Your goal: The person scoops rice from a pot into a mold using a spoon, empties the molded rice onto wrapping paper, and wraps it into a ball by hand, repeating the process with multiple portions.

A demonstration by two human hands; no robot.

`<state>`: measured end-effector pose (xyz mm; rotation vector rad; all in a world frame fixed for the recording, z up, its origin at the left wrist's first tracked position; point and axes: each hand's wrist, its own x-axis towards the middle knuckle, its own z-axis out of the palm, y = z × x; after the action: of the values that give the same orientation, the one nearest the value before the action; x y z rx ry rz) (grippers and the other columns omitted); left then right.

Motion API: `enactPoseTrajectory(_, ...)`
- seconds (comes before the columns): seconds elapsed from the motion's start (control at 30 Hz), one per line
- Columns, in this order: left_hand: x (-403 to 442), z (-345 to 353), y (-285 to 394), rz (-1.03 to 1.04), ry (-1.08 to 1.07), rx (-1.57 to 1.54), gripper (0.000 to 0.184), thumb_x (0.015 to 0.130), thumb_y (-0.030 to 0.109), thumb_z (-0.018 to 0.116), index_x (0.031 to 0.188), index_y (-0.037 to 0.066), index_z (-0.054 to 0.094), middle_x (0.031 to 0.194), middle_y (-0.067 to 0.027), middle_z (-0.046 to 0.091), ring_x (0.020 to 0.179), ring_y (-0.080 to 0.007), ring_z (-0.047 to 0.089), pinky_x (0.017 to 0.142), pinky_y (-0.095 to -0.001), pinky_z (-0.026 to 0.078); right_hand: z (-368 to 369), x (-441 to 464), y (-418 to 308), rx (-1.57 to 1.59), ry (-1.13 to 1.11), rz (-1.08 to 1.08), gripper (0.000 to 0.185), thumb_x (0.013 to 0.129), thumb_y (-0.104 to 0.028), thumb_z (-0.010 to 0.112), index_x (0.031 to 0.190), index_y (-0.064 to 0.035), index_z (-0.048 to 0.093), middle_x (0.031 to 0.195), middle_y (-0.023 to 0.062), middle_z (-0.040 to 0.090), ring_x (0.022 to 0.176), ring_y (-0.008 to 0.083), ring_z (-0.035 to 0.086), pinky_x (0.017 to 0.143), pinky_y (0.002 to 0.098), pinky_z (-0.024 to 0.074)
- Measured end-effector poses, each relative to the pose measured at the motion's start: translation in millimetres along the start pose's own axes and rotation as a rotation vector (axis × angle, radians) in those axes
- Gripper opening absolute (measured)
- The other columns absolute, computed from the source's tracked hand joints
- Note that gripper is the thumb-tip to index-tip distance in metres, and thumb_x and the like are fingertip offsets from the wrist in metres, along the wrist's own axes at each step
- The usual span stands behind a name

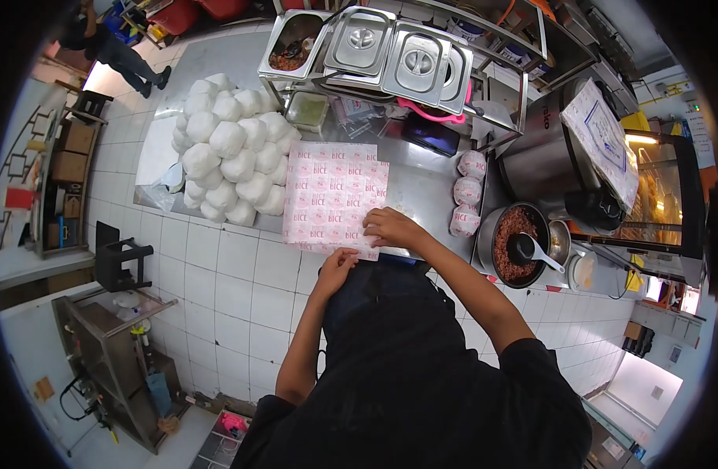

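A stack of white wrapping paper with red print lies at the counter's near edge, its sheets slightly out of line. My left hand is at the near edge of the paper, its fingers bent and closed on it. Over the lower right part of the same stack, the curled fingers of my right hand pinch the paper; the fingertips are partly hidden. To the left rises a large pile of round white bundles. Several balls wrapped in the printed paper stand in a row on the right.
A pot of reddish-brown rice holds a white-handled scoop at right. Lidded steel pans line the back, beside an open pan of food. A dark phone-like object lies behind the paper. Another person stands far left.
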<state>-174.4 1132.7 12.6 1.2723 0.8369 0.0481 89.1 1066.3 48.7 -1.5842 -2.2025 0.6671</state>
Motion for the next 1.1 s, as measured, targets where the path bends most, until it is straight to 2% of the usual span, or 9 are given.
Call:
enactPoseTrajectory(0.07,3.6,2.1,-0.1,0.009,-0.015,-0.002,0.023,0.104,0.016,0.062,0.122,0.003,0.068,0.098,-0.0056,0.071,0.09,-0.0123,0.065,0.086,-0.0274,0.053,-2.2,0.3,1.3,0.048,-0.029,-0.003,0.033,0.075,-0.024,0.087,0.103,-0.0125,0.073,0.126,0.0038,0.062,0.127,0.0234,0.056,0.101,0.0397,0.0472)
enactPoseTrajectory(0.17,7.2,5.2,0.6,0.03,-0.019,0.047,0.024,0.103,0.016,0.063,0.122,0.003,0.068,0.098,-0.006,0.071,0.09,-0.0124,0.065,0.086,-0.0275,0.052,-4.7,0.4,8.1,0.088,0.061,-0.068,0.039,0.073,-0.023,0.089,0.107,-0.0123,0.074,0.129,0.0072,0.061,0.128,0.0268,0.056,0.102,0.0405,0.0468)
enactPoseTrajectory(0.47,15.1,10.2,9.4,0.062,-0.051,0.116,0.027,0.105,0.017,0.061,0.126,0.002,0.066,0.099,-0.0085,0.073,0.092,-0.0142,0.067,0.087,-0.0286,0.052,-4.5,-0.7,11.1,0.144,0.029,-0.027,0.041,0.071,-0.023,0.09,0.106,-0.0103,0.074,0.128,0.0106,0.061,0.126,0.0314,0.057,0.104,0.0438,0.0473)
enactPoseTrajectory(0.57,18.1,10.1,6.2,0.067,-0.061,0.137,0.026,0.105,0.017,0.061,0.126,0.002,0.067,0.099,-0.0081,0.073,0.093,-0.0145,0.067,0.087,-0.0288,0.053,-4.8,-0.6,8.7,0.114,0.034,-0.009,0.041,0.072,-0.022,0.09,0.107,-0.0128,0.073,0.129,0.0074,0.06,0.126,0.0281,0.056,0.102,0.0421,0.0472)
enactPoseTrajectory(0.77,19.0,10.6,2.6,0.083,-0.047,0.103,0.027,0.102,0.017,0.062,0.124,0.003,0.068,0.097,-0.0081,0.072,0.091,-0.0156,0.068,0.085,-0.0299,0.053,-2.6,4.3,6.8,0.158,0.049,0.06,0.038,0.069,-0.017,0.091,0.103,-0.0163,0.073,0.124,0.0065,0.059,0.124,0.029,0.055,0.102,0.0415,0.0475)
enactPoseTrajectory(0.9,22.8,9.5,-0.9,0.095,-0.036,0.122,0.027,0.102,0.017,0.062,0.123,0.003,0.068,0.099,-0.009,0.073,0.092,-0.0169,0.069,0.086,-0.0305,0.053,-3.0,5.5,4.3,0.159,0.057,0.06,0.026,0.073,-0.015,0.087,0.096,-0.0178,0.075,0.123,0.0055,0.059,0.124,0.028,0.054,0.102,0.042,0.0467)
enactPoseTrajectory(0.93,22.5,9.7,-1.4,0.092,-0.038,0.118,0.027,0.102,0.017,0.062,0.123,0.003,0.069,0.099,-0.0092,0.073,0.093,-0.0171,0.069,0.087,-0.0306,0.053,-3.1,6.3,4.1,0.171,0.044,0.07,0.018,0.075,-0.015,0.084,0.091,-0.0186,0.076,0.122,0.0046,0.06,0.124,0.0279,0.054,0.101,0.0421,0.0467)
enactPoseTrajectory(1.1,16.9,13.2,7.7,0.16,-0.006,0.175,0.028,0.101,0.018,0.062,0.123,0.002,0.069,0.092,-0.0101,0.073,0.087,-0.0171,0.069,0.082,-0.0318,0.054,-2.2,8.9,6.0,0.238,0.072,0.056,0.009,0.078,-0.016,0.081,0.086,-0.0185,0.078,0.118,0.0066,0.064,0.121,0.0297,0.055,0.1,0.0421,0.047)
